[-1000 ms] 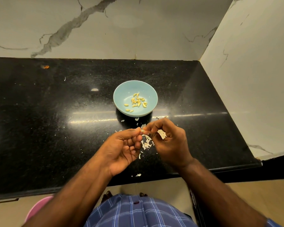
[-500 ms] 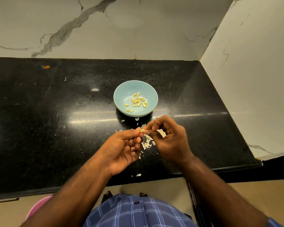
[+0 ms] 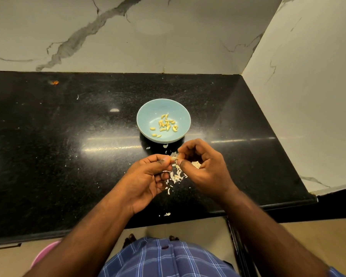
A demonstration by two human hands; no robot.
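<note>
A light blue bowl (image 3: 180, 110) stands on the black counter (image 3: 68, 152) and holds several small peeled yellowish cloves (image 3: 165, 124). Just in front of it, my left hand (image 3: 148, 176) pinches a small pale clove (image 3: 173, 158) between thumb and fingertips. My right hand (image 3: 204, 166) meets it from the right, its thumb and forefinger picking at the same clove, and a white scrap of skin (image 3: 196, 164) lies in its curled palm. Below the hands a heap of white peelings (image 3: 176, 175) lies on the counter.
Marble walls close the counter at the back and right (image 3: 308, 96). Loose skin flakes (image 3: 167, 214) lie near the front edge. An orange speck (image 3: 54, 82) sits far left. A pink tub (image 3: 46, 254) shows below the counter on the floor at the left.
Both hands stay together at the clove with only small finger shifts; the right hand has lifted slightly toward the bowl. The bowl has not moved.
</note>
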